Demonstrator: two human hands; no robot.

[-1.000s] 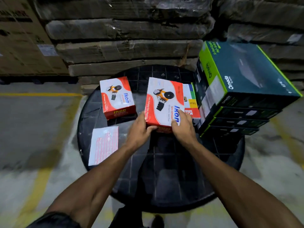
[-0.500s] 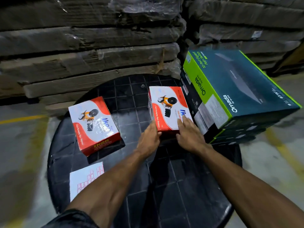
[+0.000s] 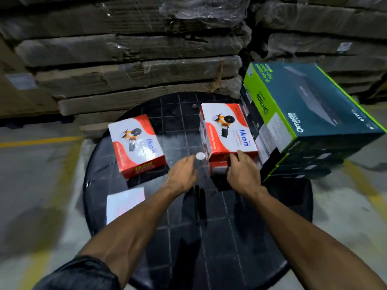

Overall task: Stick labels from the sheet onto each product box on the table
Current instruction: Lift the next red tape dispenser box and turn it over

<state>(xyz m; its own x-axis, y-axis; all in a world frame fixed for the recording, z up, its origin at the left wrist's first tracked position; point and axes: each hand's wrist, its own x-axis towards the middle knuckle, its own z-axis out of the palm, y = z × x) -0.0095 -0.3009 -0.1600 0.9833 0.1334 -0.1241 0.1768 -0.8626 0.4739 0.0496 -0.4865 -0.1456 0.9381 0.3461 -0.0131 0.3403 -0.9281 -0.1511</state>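
Both forearms extend forward over the round black worktop point(image 3: 209, 237). The left hand point(image 3: 184, 174) is raised just off the surface, fingers pointing ahead, pinching a small round white label point(image 3: 200, 156) at its fingertips; the label sits just beside the near left corner of a red-and-white Ikon box point(image 3: 227, 130). The right hand point(image 3: 244, 174) lies against that box's near face, fingers curled over the front edge, holding it. This box sits on top of another like it. Left of the left hand, apart from it, lies a second Ikon box point(image 3: 137, 145). Nearer the person, beside the left forearm, the label sheet point(image 3: 123, 203) lies flat. Right of the right hand stands a stack of teal-and-green Omada boxes point(image 3: 310, 109).
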